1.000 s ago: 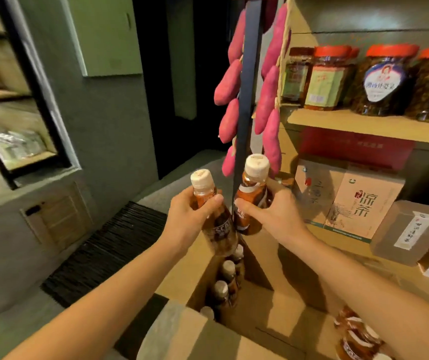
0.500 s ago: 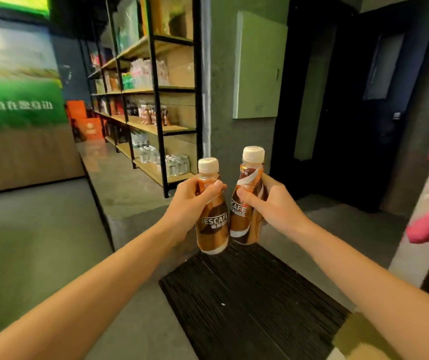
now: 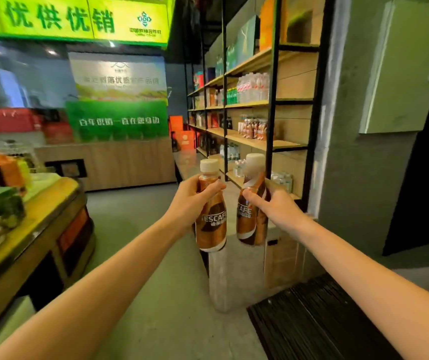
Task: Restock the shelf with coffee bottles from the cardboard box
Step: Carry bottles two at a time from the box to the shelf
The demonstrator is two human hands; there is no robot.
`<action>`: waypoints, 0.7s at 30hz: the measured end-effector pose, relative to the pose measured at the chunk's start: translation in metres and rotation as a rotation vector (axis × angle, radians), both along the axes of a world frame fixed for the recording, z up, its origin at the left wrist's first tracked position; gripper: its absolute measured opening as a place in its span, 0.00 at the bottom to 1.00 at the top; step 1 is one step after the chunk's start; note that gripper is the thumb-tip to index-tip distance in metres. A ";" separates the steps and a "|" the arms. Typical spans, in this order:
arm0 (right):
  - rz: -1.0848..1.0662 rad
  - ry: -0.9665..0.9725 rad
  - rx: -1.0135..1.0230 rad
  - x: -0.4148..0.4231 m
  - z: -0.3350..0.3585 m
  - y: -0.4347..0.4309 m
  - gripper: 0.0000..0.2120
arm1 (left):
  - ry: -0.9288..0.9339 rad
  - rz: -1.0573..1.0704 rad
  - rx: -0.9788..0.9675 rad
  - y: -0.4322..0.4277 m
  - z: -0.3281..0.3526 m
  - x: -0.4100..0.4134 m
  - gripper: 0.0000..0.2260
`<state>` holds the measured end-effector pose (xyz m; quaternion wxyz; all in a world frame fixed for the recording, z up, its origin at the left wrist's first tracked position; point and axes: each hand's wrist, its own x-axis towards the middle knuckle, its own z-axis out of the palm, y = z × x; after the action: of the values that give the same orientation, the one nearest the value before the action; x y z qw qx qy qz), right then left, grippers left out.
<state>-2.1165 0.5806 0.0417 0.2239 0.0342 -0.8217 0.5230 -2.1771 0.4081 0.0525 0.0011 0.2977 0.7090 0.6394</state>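
The fingers (image 3: 214,188) of the left hand (image 3: 188,201) curl round the left coffee bottle (image 3: 211,224); the right hand (image 3: 279,207) grips the right coffee bottle (image 3: 249,222). Both are upright, just apart, in mid-air, the shelf (image 3: 260,144) beyond them at right.

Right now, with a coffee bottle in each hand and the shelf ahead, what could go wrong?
1. The left hand grips the left bottle, the right hand the right bottle, both high up with bodies hanging free; either might slip.
2. With both hands full, setting them beside the brown bottles on the shelf could topple some.
3. The black floor mat might catch a step.
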 end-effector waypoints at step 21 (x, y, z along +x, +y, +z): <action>0.210 0.047 0.066 -0.512 0.021 0.005 0.07 | -0.024 0.312 0.040 -0.012 0.019 -0.481 0.09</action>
<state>-2.6282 0.5853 0.0623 0.1857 0.1397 -0.8249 0.5153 -2.6581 0.3959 0.0716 -0.0960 0.1762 0.7335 0.6494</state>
